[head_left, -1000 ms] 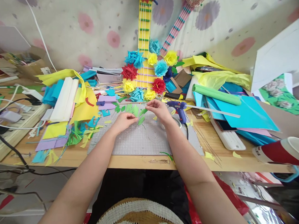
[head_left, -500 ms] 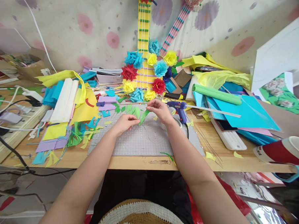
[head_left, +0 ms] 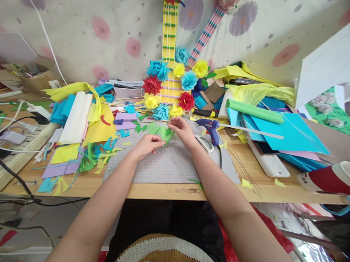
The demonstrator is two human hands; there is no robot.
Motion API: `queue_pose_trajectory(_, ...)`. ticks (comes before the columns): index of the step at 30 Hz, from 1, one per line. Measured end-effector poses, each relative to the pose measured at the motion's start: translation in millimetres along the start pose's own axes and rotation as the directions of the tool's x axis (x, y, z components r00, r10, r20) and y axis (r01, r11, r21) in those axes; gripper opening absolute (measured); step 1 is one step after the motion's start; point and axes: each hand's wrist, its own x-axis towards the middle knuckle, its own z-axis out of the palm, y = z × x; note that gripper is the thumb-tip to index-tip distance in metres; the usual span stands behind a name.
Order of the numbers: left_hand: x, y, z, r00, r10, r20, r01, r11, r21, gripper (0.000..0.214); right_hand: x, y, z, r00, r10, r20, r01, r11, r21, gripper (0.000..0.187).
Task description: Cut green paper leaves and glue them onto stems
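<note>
Over the grey cutting mat, both hands pinch a green paper leaf. My left hand has thumb and forefinger closed on its lower end. At the upper right edge of the leaf, my right hand has its fingertips pressed together. More cut green leaves lie on the mat just behind my left hand. Beside my right wrist are scissors, partly hidden by the arm. A purple glue gun with a white glue stick lies to their right.
A yellow paper guitar with paper flowers leans against the wall, a pink one beside it. Paper scraps and a power strip are left. Right are blue sheets, a green roll and a red-white cup.
My right hand has shifted slightly left. The leaf, narrow before, now shows a broader face between the fingers. More of the scissors has come into sight beside my right wrist.
</note>
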Motion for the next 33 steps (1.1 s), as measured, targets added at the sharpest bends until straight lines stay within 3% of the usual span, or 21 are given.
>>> queue_pose_trajectory(5, -1, 3, 0.8, 0.997, -0.013, -0.072, 0.012, 1.0, -0.017, 0.026, -2, -4, -5, 0.987, 0.132, 0.089, -0.135, 0.99, 0.028, 0.035)
queue_pose_trajectory(9, 1, 1, 0.7, 0.996, -0.002, -0.093, 0.0, 1.0, -0.019, 0.024, -3, 3, 3, 0.979, 0.166, 0.118, -0.174, 0.983, 0.061, 0.038)
queue_pose_trajectory(22, 4, -2, -0.4, 0.988, -0.004, -0.155, -0.013, 0.994, -0.108, 0.034, -5, 3, 11, 0.992, 0.127, 0.022, -0.128, 0.988, 0.09, 0.04)
queue_pose_trajectory(28, 4, -1, 2.5, 0.984, 0.009, -0.177, -0.028, 0.994, -0.104, 0.033, -5, 6, 14, 0.997, 0.07, 0.037, -0.072, 0.996, 0.047, 0.03)
queue_pose_trajectory(33, 5, 0, 2.1, 0.978, 0.019, -0.206, -0.046, 0.991, -0.127, 0.034, -3, 10, 16, 0.996, 0.08, 0.051, -0.083, 0.994, 0.07, 0.035)
